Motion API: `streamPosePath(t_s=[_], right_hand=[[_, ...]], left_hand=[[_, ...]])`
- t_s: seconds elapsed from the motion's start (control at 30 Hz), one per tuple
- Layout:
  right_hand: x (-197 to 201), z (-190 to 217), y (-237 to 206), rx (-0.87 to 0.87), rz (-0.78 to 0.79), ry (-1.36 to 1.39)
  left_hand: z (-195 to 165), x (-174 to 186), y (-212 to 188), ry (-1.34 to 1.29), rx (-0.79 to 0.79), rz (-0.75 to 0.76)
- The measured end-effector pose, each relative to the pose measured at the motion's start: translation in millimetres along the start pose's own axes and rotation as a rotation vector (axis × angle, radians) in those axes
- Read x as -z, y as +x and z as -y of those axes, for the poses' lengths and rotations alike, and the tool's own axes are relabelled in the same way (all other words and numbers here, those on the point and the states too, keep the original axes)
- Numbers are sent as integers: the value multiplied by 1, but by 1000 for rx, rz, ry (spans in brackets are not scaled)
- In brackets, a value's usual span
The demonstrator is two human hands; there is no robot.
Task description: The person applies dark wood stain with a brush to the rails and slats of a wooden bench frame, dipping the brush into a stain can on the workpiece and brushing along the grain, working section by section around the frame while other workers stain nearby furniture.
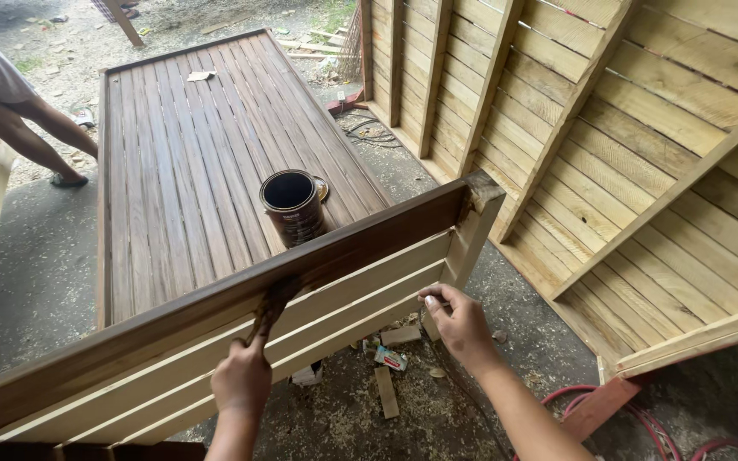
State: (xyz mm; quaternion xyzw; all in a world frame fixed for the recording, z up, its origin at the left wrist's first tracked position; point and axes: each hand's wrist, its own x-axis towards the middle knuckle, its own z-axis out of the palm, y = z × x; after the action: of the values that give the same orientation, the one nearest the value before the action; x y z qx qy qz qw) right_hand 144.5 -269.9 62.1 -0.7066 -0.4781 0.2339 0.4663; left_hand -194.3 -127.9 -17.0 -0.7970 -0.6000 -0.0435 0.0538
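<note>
Head view: left hand [242, 380] is closed in a fist round the handle of a brush [272, 306], bristles up & pressed on the dark-stained top rail [215, 294] of a wooden bed frame. Stain looks wet w/ a smear right where the brush meets the rail. Right hand [461, 323] is curled onto the lower end of the pale corner post [470, 239], fingers wrapped on its edge, nothing else in it. Hands are well apart, one each side of the unstained pale slats [352, 290] below the rail.

Open stain can [293, 207] stands upright on the brown slatted platform [190, 162], just behind the rail, its lid [321, 189] lying beside it. Small scrap of paper [201, 76] lies at the platform's far end.

Right side: big unstained slatted panel [642, 145] leans up. Wood offcuts [386, 391] & sawdust lie on the concrete floor near the post, red hose [642, 418] at lower right. Another person's bare legs [36, 137] show at upper left
</note>
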Motion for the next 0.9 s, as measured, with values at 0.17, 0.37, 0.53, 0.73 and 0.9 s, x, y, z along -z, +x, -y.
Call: streamPosePath(t_s=[0.17, 0.37, 0.53, 0.73, 0.9], right_hand=[[-34, 29, -8, -33, -22, -29], [-64, 67, -13, 32, -1, -28], [-74, 97, -10, -42, 71, -139], [-80, 121, -11, -7, 121, -167], [-77, 136, -10, -89, 189, -222]], left_hand=[[45, 57, -26, -156, 54, 146], [47, 86, -38, -369, 68, 126], [39, 100, -38, -397, 4, 94], [42, 131, -30, -393, -44, 83], [46, 145, -25, -390, -18, 117]])
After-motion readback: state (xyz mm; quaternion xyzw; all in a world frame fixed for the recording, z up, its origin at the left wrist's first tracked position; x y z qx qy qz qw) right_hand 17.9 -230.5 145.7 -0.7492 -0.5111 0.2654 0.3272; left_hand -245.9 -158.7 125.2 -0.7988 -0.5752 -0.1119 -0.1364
